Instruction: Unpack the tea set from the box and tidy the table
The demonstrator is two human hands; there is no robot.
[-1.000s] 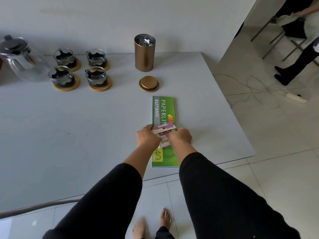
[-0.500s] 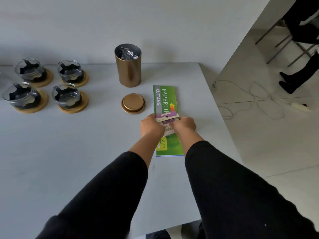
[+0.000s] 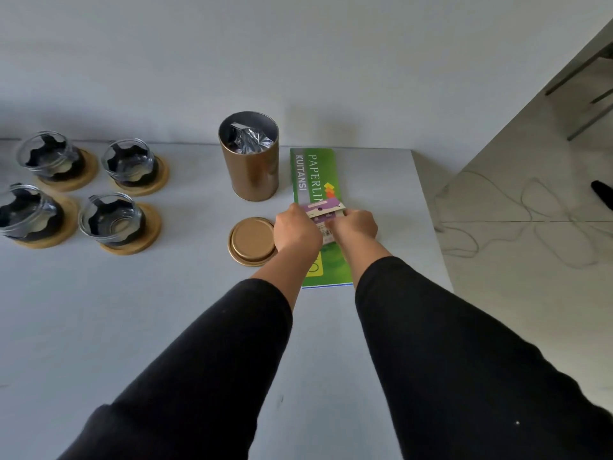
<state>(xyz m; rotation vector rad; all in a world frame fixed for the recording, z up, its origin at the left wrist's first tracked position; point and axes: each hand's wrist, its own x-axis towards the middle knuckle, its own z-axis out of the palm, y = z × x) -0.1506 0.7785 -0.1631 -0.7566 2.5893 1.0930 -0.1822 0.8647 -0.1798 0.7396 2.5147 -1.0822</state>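
A green receipt book (image 3: 315, 180) lies lengthwise on the grey table (image 3: 132, 320) near its back right corner. On top of it sits a small purple and white card pack (image 3: 323, 212). My left hand (image 3: 297, 230) and my right hand (image 3: 356, 227) both grip the book and the pack from either side. Left of the book stands an open gold tea canister (image 3: 250, 164) with a foil bag inside. Its gold lid (image 3: 252, 240) lies flat beside my left hand. Several glass cups on wooden coasters (image 3: 112, 224) stand at the left.
A white wall runs behind the table. The table's right edge (image 3: 431, 220) drops to a tiled floor where a cable (image 3: 530, 227) lies in loops. Chair legs (image 3: 583, 104) show at the upper right.
Both hands slid the green book and the pack away from me toward the wall, past the lid to beside the canister. My view moved forward; the glass teapot has left the frame.
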